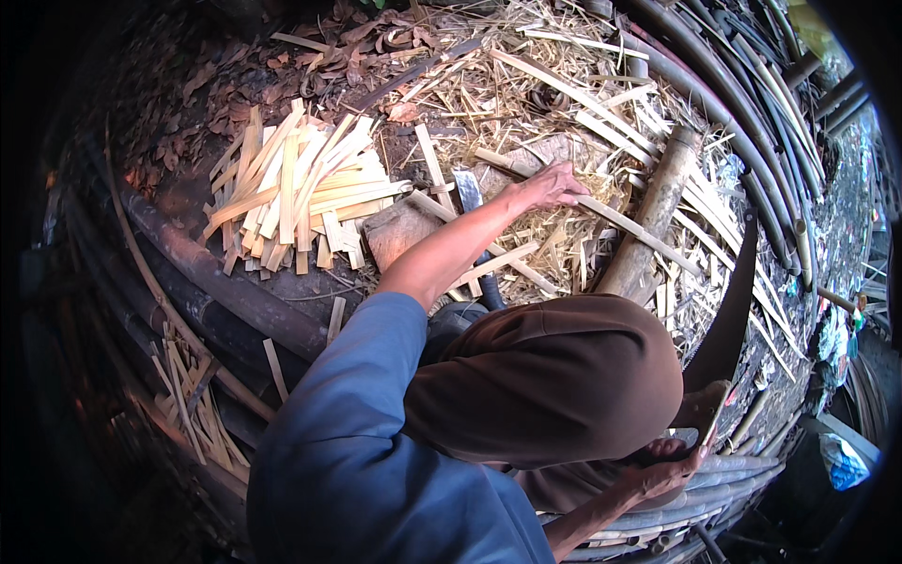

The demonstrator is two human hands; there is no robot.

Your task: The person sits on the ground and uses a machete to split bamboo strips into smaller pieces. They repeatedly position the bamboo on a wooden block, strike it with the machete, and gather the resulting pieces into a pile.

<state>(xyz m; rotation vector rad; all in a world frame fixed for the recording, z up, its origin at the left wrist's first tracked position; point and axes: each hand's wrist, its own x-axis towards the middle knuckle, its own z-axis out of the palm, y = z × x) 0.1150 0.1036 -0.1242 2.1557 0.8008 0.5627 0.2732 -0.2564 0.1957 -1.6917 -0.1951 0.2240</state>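
My left hand (552,186) reaches forward, its fingers closed round a long flat bamboo strip (639,232). The strip slants down to the right and crosses over a round bamboo pole (669,193). Low at the right, beside my bent knee, my right hand (669,473) grips the handle of a handsaw (728,324). The saw's dark blade points up and away, apart from the strip. Left of my left hand a blade with a dark handle (490,289) lies near a wooden block (399,230), partly hidden by my forearm.
A heap of short pale strips (301,188) lies at the left. Shavings (554,230) and long split strips (583,99) cover the ground ahead. Dark poles (225,291) run along the left; more poles (714,103) curve along the right. Dry leaves (235,85) lie at the back left.
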